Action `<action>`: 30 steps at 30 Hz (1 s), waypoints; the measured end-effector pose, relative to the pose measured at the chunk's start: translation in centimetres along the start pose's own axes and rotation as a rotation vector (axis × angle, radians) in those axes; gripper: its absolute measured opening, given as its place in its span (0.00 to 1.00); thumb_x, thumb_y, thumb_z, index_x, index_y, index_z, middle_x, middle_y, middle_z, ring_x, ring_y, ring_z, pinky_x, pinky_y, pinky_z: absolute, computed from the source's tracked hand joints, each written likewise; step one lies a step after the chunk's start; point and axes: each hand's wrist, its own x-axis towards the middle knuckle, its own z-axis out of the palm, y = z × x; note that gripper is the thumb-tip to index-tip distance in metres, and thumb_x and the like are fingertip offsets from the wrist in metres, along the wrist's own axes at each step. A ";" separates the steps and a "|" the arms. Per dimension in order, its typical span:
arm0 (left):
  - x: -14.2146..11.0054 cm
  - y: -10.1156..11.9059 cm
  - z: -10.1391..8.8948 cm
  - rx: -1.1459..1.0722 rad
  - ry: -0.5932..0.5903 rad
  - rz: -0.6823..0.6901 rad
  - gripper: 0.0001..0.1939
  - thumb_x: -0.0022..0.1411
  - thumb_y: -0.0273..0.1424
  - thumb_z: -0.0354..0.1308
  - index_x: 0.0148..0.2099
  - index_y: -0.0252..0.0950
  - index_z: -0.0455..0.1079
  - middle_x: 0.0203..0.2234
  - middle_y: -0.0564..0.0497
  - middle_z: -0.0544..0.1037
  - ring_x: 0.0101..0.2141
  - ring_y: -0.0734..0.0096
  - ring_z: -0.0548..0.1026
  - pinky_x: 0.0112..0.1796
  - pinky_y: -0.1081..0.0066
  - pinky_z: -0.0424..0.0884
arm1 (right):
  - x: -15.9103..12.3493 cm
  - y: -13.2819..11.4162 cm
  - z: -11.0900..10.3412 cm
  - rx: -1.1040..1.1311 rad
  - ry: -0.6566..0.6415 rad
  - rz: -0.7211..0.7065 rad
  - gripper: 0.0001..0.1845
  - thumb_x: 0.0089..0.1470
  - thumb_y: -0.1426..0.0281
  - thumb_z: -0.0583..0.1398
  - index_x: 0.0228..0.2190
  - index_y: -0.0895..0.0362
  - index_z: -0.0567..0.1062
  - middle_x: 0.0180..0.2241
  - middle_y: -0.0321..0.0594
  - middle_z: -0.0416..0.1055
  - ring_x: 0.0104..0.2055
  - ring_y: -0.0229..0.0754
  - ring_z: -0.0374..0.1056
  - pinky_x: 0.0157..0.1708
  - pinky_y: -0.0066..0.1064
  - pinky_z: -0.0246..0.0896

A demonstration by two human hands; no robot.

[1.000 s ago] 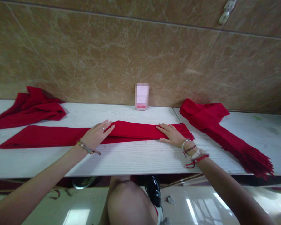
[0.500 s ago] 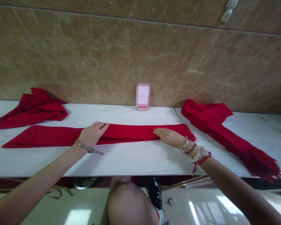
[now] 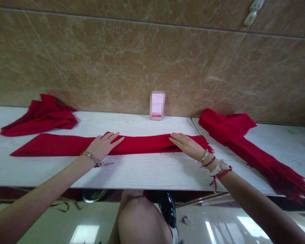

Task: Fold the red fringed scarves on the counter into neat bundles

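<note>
A red scarf [image 3: 142, 144], folded lengthwise into a long strip, lies across the white tabletop [image 3: 142, 174] in front of me. Its fringe is at the right end and a pointed fold at the left. My left hand [image 3: 104, 144] rests on the strip left of its middle, fingers spread over the cloth. Near the fringed end my right hand [image 3: 186, 144] lies flat on the scarf with its fingers stretched out. The cloth bulges a little in a loose fold just left of the right hand.
A crumpled red cloth [image 3: 42, 117] lies at the back left. Another fringed red scarf [image 3: 246, 145] lies folded at the right, its fringe over the front edge. A blurred pink card-like object [image 3: 157, 105] leans on the brown marbled wall [image 3: 117, 64]. My knee is below the table edge.
My left hand has shifted a little left along the scarf and spread its fingers again. My right hand lifted its fingers together and flattened again. The view has drifted slightly left.
</note>
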 end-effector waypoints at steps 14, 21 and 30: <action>0.0 -0.9 1.6 -0.040 0.006 0.045 0.29 0.57 0.18 0.42 0.59 0.46 0.53 0.57 0.49 0.55 0.56 0.62 0.53 0.51 0.57 0.53 | -2.1 0.4 0.7 0.147 -0.048 0.050 0.29 0.49 0.85 0.44 0.53 0.61 0.58 0.54 0.48 0.58 0.56 0.40 0.52 0.53 0.38 0.55; -0.5 -2.0 2.5 -0.039 0.067 0.023 0.29 0.57 0.18 0.41 0.58 0.47 0.54 0.57 0.51 0.58 0.57 0.64 0.52 0.50 0.58 0.55 | -4.2 0.5 0.5 0.112 0.036 0.088 0.24 0.52 0.82 0.45 0.49 0.60 0.64 0.49 0.47 0.65 0.51 0.41 0.60 0.49 0.39 0.60; 0.0 -1.0 1.5 -0.108 -0.054 0.113 0.41 0.47 0.30 0.59 0.61 0.41 0.46 0.59 0.42 0.51 0.57 0.51 0.48 0.52 0.50 0.47 | -4.1 0.0 -0.5 0.027 0.041 0.125 0.26 0.52 0.82 0.45 0.52 0.57 0.61 0.49 0.45 0.64 0.51 0.43 0.60 0.47 0.40 0.61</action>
